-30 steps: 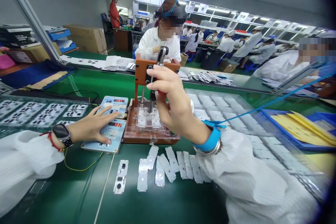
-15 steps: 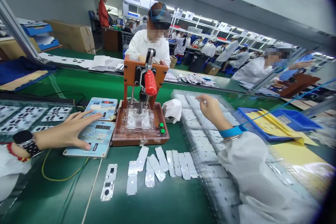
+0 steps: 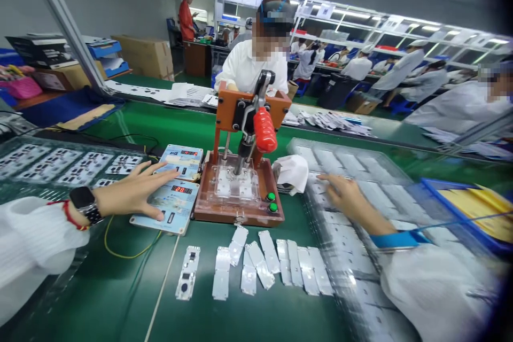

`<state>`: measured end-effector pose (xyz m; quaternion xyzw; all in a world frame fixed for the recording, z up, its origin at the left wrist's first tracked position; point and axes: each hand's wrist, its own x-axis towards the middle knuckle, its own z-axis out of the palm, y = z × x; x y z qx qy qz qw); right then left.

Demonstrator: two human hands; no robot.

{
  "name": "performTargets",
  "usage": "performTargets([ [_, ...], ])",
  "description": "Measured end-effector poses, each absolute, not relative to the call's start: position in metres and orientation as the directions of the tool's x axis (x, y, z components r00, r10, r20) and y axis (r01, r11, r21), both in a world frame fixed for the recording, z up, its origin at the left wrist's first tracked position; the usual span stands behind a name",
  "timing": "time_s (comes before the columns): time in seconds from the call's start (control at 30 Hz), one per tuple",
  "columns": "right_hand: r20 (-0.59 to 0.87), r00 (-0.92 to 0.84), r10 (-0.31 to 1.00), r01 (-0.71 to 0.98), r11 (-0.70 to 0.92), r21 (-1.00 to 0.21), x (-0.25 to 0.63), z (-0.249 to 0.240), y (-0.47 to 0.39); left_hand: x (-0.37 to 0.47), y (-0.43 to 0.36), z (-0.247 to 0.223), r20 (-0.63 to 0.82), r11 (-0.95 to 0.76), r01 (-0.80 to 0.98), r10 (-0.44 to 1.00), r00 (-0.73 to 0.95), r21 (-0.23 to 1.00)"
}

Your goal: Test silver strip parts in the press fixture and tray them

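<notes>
My left hand [image 3: 130, 189] is spread over two pale blue meter boxes with red digit displays. Its thumb rests by the switch of the lower box [image 3: 182, 199], and its fingertips reach the upper box [image 3: 191, 170]. To the right stands a test press [image 3: 206, 211] with a red lever handle [image 3: 264, 131] and two green buttons. My right hand [image 3: 344, 195] hovers at the near-left part of a clear tray [image 3: 298, 145] of white circuit boards, index finger stretched out and the others loosely bent; nothing shows in it. One board with black parts [image 3: 187, 272] lies in front.
Several white boards [image 3: 220, 280] lie in a row before the press. A white cloth bundle [image 3: 292, 171] sits beside it. Another tray of boards [image 3: 90, 165] is at left, a blue bin [image 3: 430, 189] at right. A co-worker [image 3: 256, 61] faces me across the bench.
The view has swung left, so things sit further right. The lower box's display has lit with red digits. My left thumb stays by its switch; my right index finger has straightened.
</notes>
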<state>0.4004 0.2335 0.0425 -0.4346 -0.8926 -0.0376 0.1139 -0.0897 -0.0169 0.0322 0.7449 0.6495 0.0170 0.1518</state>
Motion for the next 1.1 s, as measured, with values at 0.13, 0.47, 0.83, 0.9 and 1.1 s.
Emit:
performTargets([
  [0.13,0.191,-0.61,0.769,0.777,0.628,-0.049,0.401,0.038,0.235,-0.088,-0.015,0.033,-0.212,-0.117,0.973,0.964,0.159,0.196],
  [0.47,0.189,-0.497,0.847,0.846,0.522,-0.112,0.39,0.037,0.218,-0.007,-0.083,0.03,0.094,-0.469,0.832,0.881,0.464,0.297],
  [0.83,0.223,-0.522,0.823,0.825,0.554,-0.116,0.394,0.033,0.219,0.031,-0.103,-0.021,-0.031,-0.315,0.871,0.936,0.351,0.376],
  [0.9,0.216,-0.525,0.824,0.824,0.555,-0.114,0.394,0.034,0.218,0.03,-0.103,-0.014,0.02,-0.305,0.827,0.942,0.335,0.472],
  [1.1,0.231,-0.524,0.82,0.822,0.558,-0.114,0.394,0.034,0.218,0.035,-0.105,-0.019,0.027,-0.193,0.693,0.97,0.243,0.694],
])
